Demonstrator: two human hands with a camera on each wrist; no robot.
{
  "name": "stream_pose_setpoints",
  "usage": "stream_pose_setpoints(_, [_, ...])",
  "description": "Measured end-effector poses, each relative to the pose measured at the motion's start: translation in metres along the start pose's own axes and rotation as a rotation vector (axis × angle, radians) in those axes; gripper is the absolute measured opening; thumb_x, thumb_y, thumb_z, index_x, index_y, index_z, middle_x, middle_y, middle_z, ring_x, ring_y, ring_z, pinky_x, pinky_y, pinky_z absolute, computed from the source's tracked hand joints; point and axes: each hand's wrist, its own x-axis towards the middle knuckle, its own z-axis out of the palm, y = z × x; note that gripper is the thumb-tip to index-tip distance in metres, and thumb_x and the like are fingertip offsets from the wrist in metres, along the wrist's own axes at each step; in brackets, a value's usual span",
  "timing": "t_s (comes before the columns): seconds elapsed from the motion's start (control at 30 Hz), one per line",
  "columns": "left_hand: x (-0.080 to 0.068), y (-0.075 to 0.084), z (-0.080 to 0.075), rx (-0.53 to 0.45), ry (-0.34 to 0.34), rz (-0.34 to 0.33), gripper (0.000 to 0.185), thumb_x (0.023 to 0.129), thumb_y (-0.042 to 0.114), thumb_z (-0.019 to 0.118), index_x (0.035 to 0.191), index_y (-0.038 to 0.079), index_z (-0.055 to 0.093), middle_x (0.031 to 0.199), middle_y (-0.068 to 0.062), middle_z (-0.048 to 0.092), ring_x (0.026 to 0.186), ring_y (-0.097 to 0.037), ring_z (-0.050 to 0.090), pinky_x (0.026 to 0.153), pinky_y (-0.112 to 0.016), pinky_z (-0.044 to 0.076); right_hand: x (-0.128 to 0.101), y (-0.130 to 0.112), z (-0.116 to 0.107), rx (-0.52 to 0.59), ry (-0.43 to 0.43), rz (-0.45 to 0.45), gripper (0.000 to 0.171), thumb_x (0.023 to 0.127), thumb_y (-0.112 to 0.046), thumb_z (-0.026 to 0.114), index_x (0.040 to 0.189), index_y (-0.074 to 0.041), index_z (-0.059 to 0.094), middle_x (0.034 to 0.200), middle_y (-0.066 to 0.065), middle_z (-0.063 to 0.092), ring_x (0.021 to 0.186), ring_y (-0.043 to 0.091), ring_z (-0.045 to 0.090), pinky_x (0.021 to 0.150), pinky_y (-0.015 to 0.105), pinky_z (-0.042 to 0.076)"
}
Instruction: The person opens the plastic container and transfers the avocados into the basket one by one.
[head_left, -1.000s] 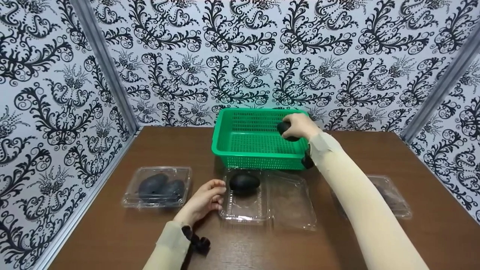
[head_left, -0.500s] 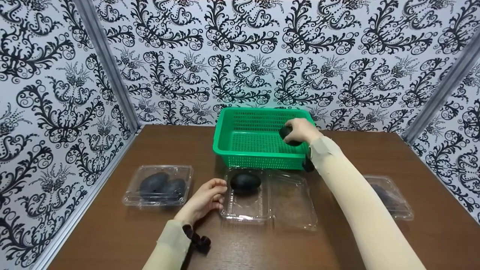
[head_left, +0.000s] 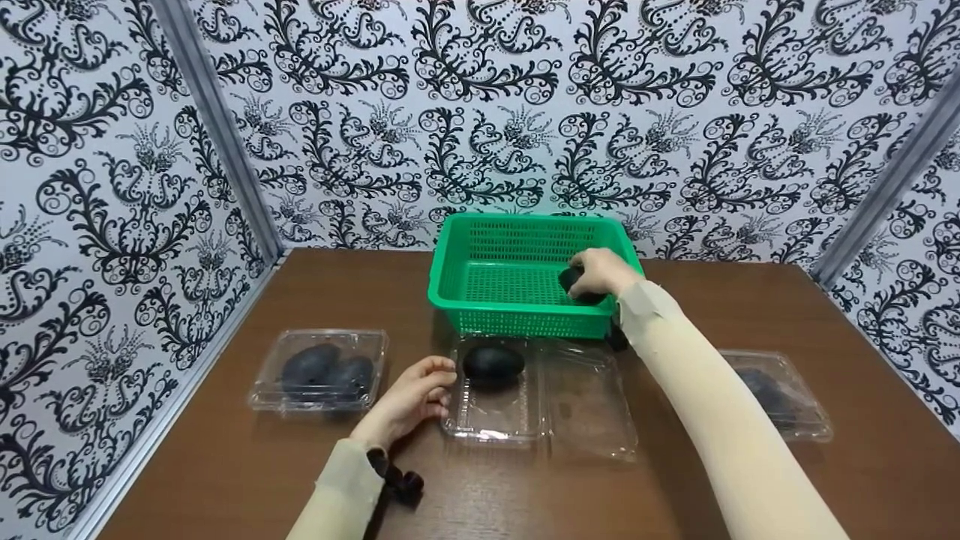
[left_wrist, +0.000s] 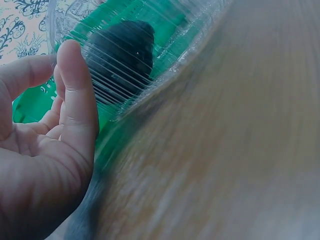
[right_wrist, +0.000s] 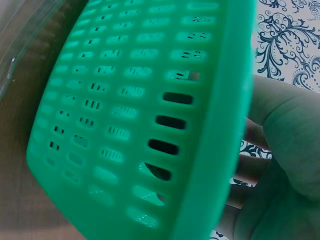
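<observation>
In the head view my right hand (head_left: 604, 273) grips a dark avocado (head_left: 570, 280) inside the right end of the green basket (head_left: 525, 324). The right wrist view shows the basket wall hiding the fruit and most of the fingers. My left hand (head_left: 411, 397) lies at the left edge of a clear plastic clamshell box (head_left: 495, 420), fingers loosely bent, fingertips right at its rim. One avocado (head_left: 493, 364) rests in the far part of that box, and the box's lid (head_left: 589, 405) lies folded out to the right. Through the ribbed wall, the left wrist view shows this avocado (left_wrist: 122, 57).
A closed clear box (head_left: 319, 371) with two avocados sits on the left of the brown table (head_left: 480, 502). Another clear box (head_left: 780, 394) with dark fruit stands at the right, partly behind my right forearm. A patterned wall (head_left: 480, 112) rises behind the basket.
My right hand has lowered the avocado deeper into the basket. The left hand keeps its place by the clamshell box.
</observation>
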Motion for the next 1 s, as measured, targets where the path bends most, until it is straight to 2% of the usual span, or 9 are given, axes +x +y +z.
stream_pose_setpoints(0.4, [0.001, -0.001, -0.001, -0.006, 0.017, -0.013, 0.021, 0.092, 0.007, 0.059, 0.11, 0.007, 0.049, 0.084, -0.004, 0.047, 0.06, -0.01, 0.049, 0.049, -0.02, 0.048, 0.001, 0.004, 0.005, -0.022, -0.044, -0.021, 0.059, 0.079, -0.016, 0.076, 0.131, 0.004, 0.056, 0.134, 0.027, 0.05, 0.116, 0.039, 0.051, 0.093, 0.051, 0.047])
stream_pose_setpoints(0.67, [-0.001, -0.001, 0.0, -0.003, 0.001, -0.002, 0.021, 0.091, 0.009, 0.059, 0.11, 0.006, 0.049, 0.085, -0.004, 0.048, 0.06, -0.01, 0.049, 0.05, -0.02, 0.048, 0.005, 0.013, 0.011, -0.031, -0.089, -0.012, 0.058, 0.081, -0.016, 0.075, 0.131, 0.004, 0.055, 0.134, 0.027, 0.051, 0.123, 0.042, 0.046, 0.099, 0.052, 0.044])
stream_pose_setpoints(0.87, [0.0, -0.002, -0.002, -0.003, -0.024, 0.019, 0.02, 0.091, 0.01, 0.059, 0.109, 0.009, 0.05, 0.082, -0.002, 0.048, 0.06, -0.008, 0.051, 0.051, -0.02, 0.049, 0.006, 0.016, 0.013, -0.05, -0.099, -0.027, 0.057, 0.081, -0.015, 0.073, 0.131, 0.006, 0.055, 0.132, 0.028, 0.052, 0.121, 0.043, 0.048, 0.098, 0.052, 0.044])
stream_pose_setpoints(1.0, [0.0, -0.001, -0.002, -0.008, -0.01, 0.01, 0.021, 0.091, 0.009, 0.06, 0.109, 0.008, 0.049, 0.081, -0.002, 0.048, 0.059, -0.009, 0.05, 0.05, -0.019, 0.048, 0.006, 0.017, 0.013, -0.064, -0.111, -0.02, 0.054, 0.082, -0.014, 0.072, 0.13, 0.006, 0.056, 0.131, 0.028, 0.053, 0.12, 0.042, 0.05, 0.098, 0.051, 0.045])
